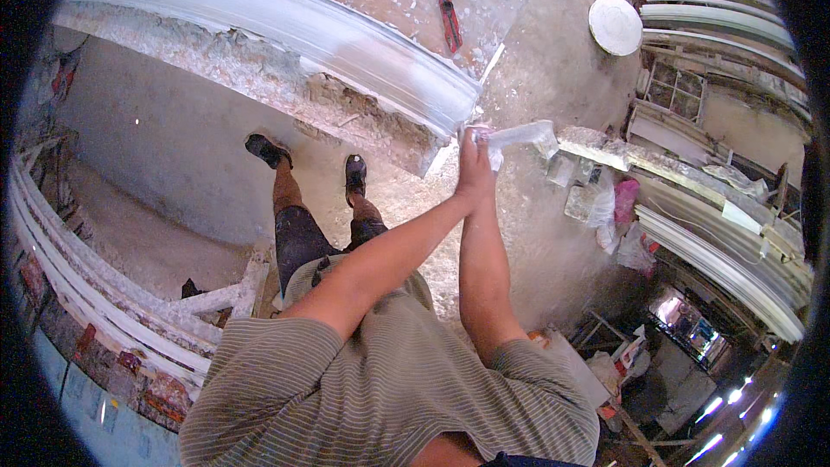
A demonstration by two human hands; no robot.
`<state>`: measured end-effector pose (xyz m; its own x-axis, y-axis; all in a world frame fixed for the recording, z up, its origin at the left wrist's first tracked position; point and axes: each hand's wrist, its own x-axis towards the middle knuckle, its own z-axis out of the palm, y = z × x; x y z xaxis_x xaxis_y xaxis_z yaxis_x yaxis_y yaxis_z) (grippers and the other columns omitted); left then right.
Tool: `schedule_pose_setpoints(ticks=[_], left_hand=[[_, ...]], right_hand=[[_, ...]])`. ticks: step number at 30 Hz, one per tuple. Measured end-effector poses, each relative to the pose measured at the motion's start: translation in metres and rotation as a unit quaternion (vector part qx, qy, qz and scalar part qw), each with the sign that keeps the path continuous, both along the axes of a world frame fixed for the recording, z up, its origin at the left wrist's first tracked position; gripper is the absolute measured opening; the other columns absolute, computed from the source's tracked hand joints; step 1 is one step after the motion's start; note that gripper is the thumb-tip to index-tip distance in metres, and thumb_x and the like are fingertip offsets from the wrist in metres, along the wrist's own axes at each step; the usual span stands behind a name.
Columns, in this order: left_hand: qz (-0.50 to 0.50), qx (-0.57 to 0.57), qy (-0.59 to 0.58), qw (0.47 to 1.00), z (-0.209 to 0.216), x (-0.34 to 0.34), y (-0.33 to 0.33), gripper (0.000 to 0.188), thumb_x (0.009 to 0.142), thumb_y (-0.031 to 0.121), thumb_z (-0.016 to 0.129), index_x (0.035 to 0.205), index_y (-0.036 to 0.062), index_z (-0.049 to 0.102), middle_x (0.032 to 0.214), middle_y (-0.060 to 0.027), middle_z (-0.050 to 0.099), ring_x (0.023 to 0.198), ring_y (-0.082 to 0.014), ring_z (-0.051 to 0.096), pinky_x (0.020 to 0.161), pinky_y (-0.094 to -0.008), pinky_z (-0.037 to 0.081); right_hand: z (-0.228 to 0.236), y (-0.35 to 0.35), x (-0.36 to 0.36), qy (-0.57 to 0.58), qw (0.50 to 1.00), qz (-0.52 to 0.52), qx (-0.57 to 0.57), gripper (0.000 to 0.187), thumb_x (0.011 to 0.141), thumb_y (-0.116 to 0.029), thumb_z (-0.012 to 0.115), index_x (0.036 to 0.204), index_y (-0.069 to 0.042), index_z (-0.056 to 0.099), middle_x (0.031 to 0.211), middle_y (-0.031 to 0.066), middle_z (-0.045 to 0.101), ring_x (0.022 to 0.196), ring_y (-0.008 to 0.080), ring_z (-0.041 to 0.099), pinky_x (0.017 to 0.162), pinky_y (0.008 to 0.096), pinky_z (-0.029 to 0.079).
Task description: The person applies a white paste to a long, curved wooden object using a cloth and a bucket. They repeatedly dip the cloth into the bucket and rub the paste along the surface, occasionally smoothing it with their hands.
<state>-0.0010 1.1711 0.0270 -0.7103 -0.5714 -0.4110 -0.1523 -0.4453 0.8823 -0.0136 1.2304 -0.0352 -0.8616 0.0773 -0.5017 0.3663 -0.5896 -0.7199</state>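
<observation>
Both my arms reach forward and meet at the end of a long white molding (346, 43) with a smooth, ridged face. My left hand (468, 175) and my right hand (486, 168) overlap, closed together around a crumpled piece of whitish, translucent plastic film (526, 133). The film trails out to the right of my hands, and a bit hangs below the fingers. Most fingertips are hidden, so the exact grip of each hand is hard to make out. The molding's corner lies just left of my hands, on a rough, crusted slab edge (337, 99).
A red-handled saw or knife (448, 22) lies on the dusty surface beyond the molding. At the far right is a round white lid or disc (616, 25). Long white moldings (718, 272) are stacked on the right, near a pink plastic bag (626, 199). More lengths (95, 277) lie left.
</observation>
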Motion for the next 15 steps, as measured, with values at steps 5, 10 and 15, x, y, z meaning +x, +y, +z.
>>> schedule_pose_setpoints(ticks=[5,10,15], left_hand=[[-0.01,0.229,0.111,0.967,0.05,-0.011,-0.038,0.027,0.097,0.027,0.043,0.111,0.0061,0.049,0.104,-0.0079,0.053,0.098,-0.0153,0.05,0.087,-0.0318,0.04],[0.086,0.308,0.164,0.933,0.044,0.0,-0.182,0.03,0.094,0.03,0.047,0.112,0.0061,0.05,0.099,-0.0055,0.055,0.094,-0.0164,0.053,0.085,-0.0323,0.044],[0.243,0.292,0.243,0.893,0.028,0.063,-0.368,0.033,0.094,0.025,0.046,0.118,0.0025,0.047,0.109,-0.008,0.053,0.099,-0.0194,0.052,0.089,-0.0336,0.042]], right_hand=[[0.026,0.016,-0.044,-0.077,0.981,0.079,-0.157,0.02,0.087,-0.021,0.054,0.097,-0.003,0.058,0.088,0.0081,0.061,0.082,0.0193,0.06,0.071,0.031,0.051],[0.036,-0.058,-0.083,0.091,0.988,0.124,-0.015,0.016,0.088,-0.023,0.053,0.088,-0.007,0.056,0.08,0.0055,0.06,0.075,0.0176,0.059,0.061,0.0304,0.05],[-0.007,-0.191,-0.065,0.275,0.932,0.171,0.166,0.028,0.085,-0.021,0.058,0.107,-0.005,0.055,0.096,0.0069,0.06,0.088,0.021,0.059,0.073,0.0344,0.05]])
